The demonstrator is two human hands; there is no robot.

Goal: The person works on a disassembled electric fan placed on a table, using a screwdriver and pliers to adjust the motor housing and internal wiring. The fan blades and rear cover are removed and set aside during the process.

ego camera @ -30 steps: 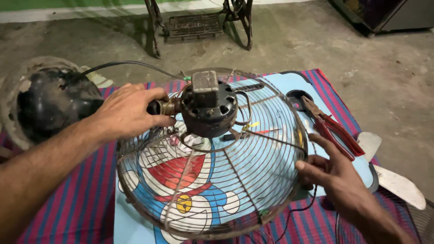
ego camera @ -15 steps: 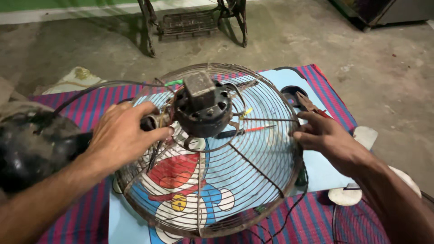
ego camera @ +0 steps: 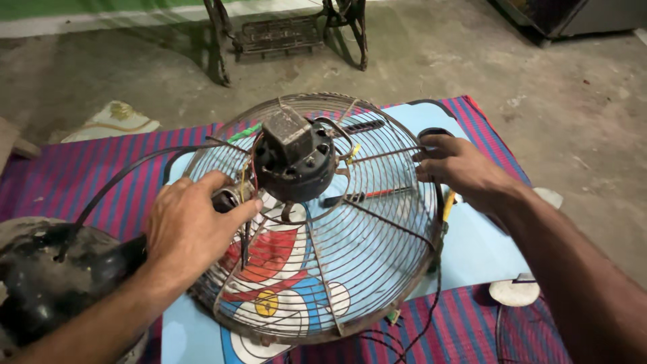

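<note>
Two bare hands steady a rusty round wire fan guard (ego camera: 350, 269) lying on a striped cloth.

Nearest, the left hand (ego camera: 185, 226) curls over the guard's wires, fingers closed around a small dark cylindrical part (ego camera: 226, 199) beside the black motor housing (ego camera: 293, 158) at the hub. Farther right, the right hand (ego camera: 458, 168) grips the guard's rim, fingers wrapped on the wire. Loose thin wires (ego camera: 246, 185) trail near the left fingers; a tug there could likely snag them, or rusty wire could scrape skin.
</note>
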